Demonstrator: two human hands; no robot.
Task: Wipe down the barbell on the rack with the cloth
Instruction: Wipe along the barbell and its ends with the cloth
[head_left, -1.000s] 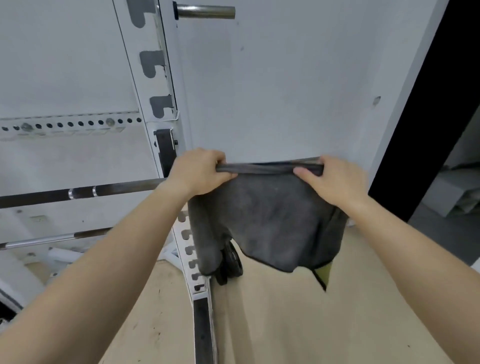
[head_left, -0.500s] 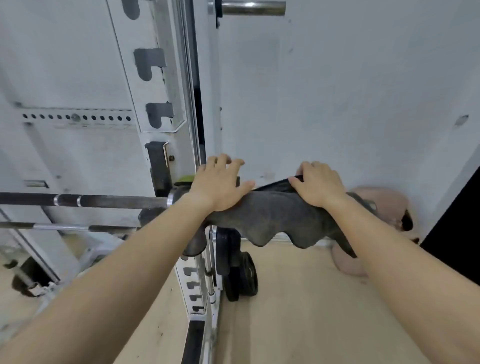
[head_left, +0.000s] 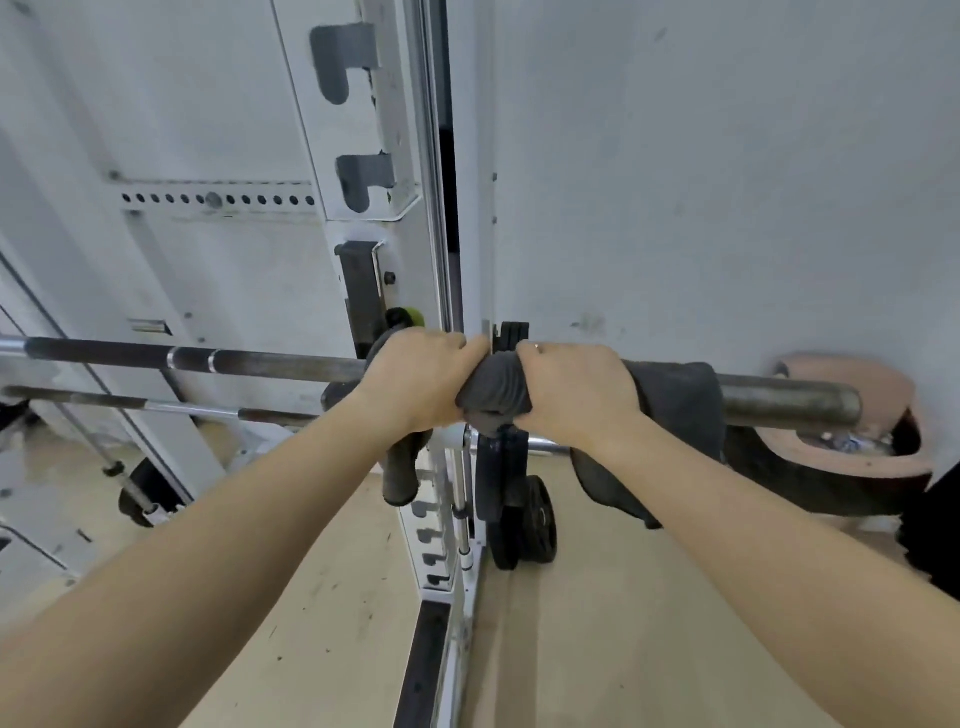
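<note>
Where barbell (head_left: 270, 361) meets upright (head_left: 441, 234), left hand (head_left: 415, 379), right hand (head_left: 576, 389) side by side, both clenched round cloth (head_left: 496, 389)

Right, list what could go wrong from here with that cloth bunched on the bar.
1. The left hand and right hand squeeze the grey cloth tight beside the rack upright; a slide left could pinch knuckles against it.
2. The cloth's loose end hangs below the barbell and may snag on the weight plates.
3. Bunched cloth may miss parts of the bar.
</note>
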